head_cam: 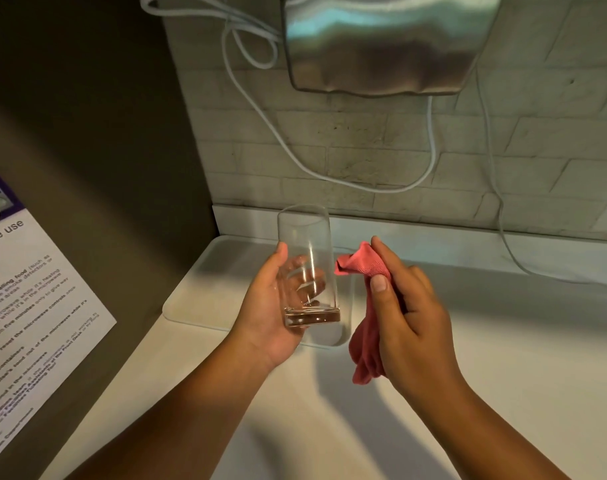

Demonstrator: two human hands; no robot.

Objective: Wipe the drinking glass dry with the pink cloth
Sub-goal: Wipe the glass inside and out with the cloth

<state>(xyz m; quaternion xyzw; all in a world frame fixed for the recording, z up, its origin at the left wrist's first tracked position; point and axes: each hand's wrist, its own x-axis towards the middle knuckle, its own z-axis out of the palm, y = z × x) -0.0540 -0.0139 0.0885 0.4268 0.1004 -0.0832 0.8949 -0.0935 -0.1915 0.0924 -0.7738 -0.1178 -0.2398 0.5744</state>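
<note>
A tall clear drinking glass (pixel 305 237) stands upright in my left hand (pixel 265 306), whose fingers wrap around its lower half. Its thick base rests near my palm and its open rim points up. My right hand (pixel 409 306) grips a bunched pink cloth (pixel 361 263) just to the right of the glass. A corner of the cloth pokes toward the glass wall, and whether it touches is unclear. The rest of the cloth hangs below my palm.
A white tray (pixel 198 296) lies on the white counter (pixel 329 427) under my hands. A metal appliance (pixel 381 43) hangs on the tiled wall above, with white cables (pixel 430 150) looping down. A printed notice (pixel 28 306) is stuck to the dark panel at the left.
</note>
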